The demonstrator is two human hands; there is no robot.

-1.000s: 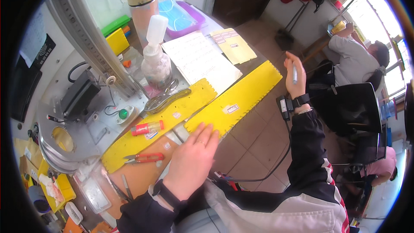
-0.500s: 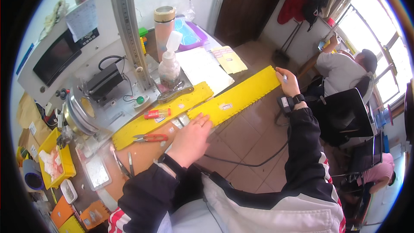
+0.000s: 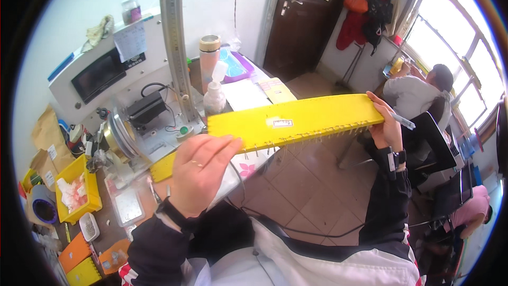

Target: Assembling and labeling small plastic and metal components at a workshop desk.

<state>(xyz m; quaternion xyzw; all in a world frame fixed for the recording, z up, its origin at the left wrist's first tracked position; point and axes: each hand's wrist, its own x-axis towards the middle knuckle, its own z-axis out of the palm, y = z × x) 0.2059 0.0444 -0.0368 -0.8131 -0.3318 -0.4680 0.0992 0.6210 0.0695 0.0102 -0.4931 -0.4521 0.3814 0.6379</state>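
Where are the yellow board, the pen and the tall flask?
Yellow board (image 3: 312, 115): head view, on its broad flat face.
Pen (image 3: 404, 122): head view, on the barrel sticking out from the right hand (image 3: 389, 130).
Tall flask (image 3: 208, 66): head view, on its pink body.

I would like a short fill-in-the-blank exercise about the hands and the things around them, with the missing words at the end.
1. The left hand and the right hand hold a long strip coloured ____.
2. The pen-shaped tool is in the ____ hand.
3. The pale bottle stands to the ____ of the white paper behind the strip.
4. The door is ____.

Missing words: yellow; right; left; brown.
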